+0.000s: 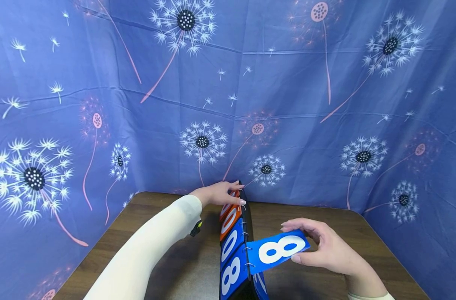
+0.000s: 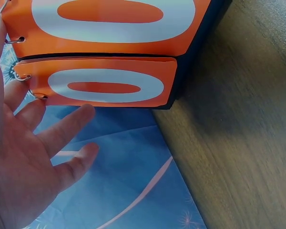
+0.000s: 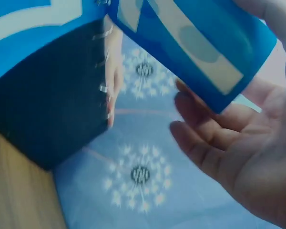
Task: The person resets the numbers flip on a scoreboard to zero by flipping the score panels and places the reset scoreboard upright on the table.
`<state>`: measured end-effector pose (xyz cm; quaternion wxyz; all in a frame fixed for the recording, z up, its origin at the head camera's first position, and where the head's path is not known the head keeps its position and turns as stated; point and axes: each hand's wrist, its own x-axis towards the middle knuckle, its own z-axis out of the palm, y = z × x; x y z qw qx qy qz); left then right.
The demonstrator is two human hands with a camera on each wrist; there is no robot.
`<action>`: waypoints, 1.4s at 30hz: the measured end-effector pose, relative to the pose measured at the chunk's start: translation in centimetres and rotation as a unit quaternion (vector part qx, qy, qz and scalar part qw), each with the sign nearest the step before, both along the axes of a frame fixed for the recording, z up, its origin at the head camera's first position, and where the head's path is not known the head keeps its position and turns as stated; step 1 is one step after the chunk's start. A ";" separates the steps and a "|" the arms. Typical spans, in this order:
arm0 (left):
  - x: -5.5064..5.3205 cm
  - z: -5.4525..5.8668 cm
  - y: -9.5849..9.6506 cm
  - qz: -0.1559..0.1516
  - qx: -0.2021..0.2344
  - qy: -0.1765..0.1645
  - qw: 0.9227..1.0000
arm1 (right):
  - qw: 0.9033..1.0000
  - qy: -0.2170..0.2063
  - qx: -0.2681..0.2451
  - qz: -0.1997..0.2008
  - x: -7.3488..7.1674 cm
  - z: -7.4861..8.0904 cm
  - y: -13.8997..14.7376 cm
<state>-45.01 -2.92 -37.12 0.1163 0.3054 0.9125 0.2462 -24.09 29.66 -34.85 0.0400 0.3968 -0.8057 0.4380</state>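
Observation:
A tabletop flip scoreboard (image 1: pixel 244 233) stands like a tent on the table, its ring-bound ridge running away from me. Blue cards reading 8 and 0 and orange cards reading 0 face left. At the far end my left hand (image 1: pixel 222 193) rests on the ridge beside the orange cards (image 2: pixel 107 86), its fingers extended and spread. My right hand (image 1: pixel 325 246) pinches the outer end of a blue card (image 1: pixel 276 251) with a white 8, between thumb and fingers. That card sticks out to the right, still on its rings. In the right wrist view its other face (image 3: pixel 200 43) shows part of a white numeral.
The scoreboard stands on a brown wooden table (image 1: pixel 190 266). Behind and at both sides hangs a blue cloth (image 1: pixel 156 125) with a dandelion print. A dark band with a yellow mark (image 1: pixel 196 228) sits at the left wrist, by the white sleeve (image 1: pixel 153 246).

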 end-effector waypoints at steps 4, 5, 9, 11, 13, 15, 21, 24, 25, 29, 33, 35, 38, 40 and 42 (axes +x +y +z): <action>-0.1 -0.1 0.0 -0.001 0.005 -0.002 1.000 | 0.999 -0.012 -0.039 0.036 -0.7 1.4 -1.4; -0.2 -0.1 0.0 0.000 0.006 -0.003 1.000 | 0.998 -0.013 -0.046 0.044 -0.9 1.9 -1.9; -0.4 -0.2 0.0 -0.006 0.008 -0.007 1.000 | 0.996 -0.023 -0.058 0.062 -1.2 3.4 -4.7; -0.4 -0.2 0.0 -0.009 0.009 -0.008 1.000 | 0.996 -0.025 -0.053 0.072 -1.3 4.0 -6.4; -0.5 -0.2 -0.1 -0.015 0.012 -0.008 1.000 | 0.996 -0.020 -0.030 0.084 -1.4 4.4 -8.3; -0.6 -0.2 -0.1 -0.020 0.017 -0.010 1.000 | 0.995 -0.010 0.008 0.097 -1.5 4.3 -10.1; -0.6 -0.5 0.1 -0.022 0.021 -0.026 0.999 | 0.982 0.004 0.140 0.130 -1.9 3.4 -13.6; -0.5 -0.4 0.1 -0.019 0.015 -0.013 1.000 | 0.969 0.010 0.203 0.141 -2.0 3.1 -14.6; -0.5 -0.4 0.1 -0.017 0.013 -0.008 1.000 | 0.963 0.017 0.227 0.144 -2.0 3.0 -14.8; -0.4 -0.3 -0.1 -0.014 0.009 -0.003 1.000 | 0.937 0.029 0.308 0.164 -2.1 2.6 -15.8; -0.3 -0.2 -0.1 -0.016 0.010 -0.006 1.000 | 0.912 0.017 0.374 0.169 -1.9 2.3 -16.4; -0.3 -0.2 -0.2 -0.016 0.011 -0.008 1.000 | 0.902 0.011 0.400 0.164 -1.7 2.1 -16.6; -0.3 -0.1 -0.2 -0.014 0.011 -0.009 1.000 | 0.884 0.020 0.439 0.159 -1.4 1.9 -17.0; -0.3 -0.2 -0.1 -0.013 0.010 -0.008 1.000 | 0.872 0.032 0.462 0.158 -1.2 1.7 -17.2; -0.3 -0.2 -0.1 -0.012 0.008 -0.008 1.000 | 0.862 0.045 0.480 0.157 -1.1 1.6 -17.4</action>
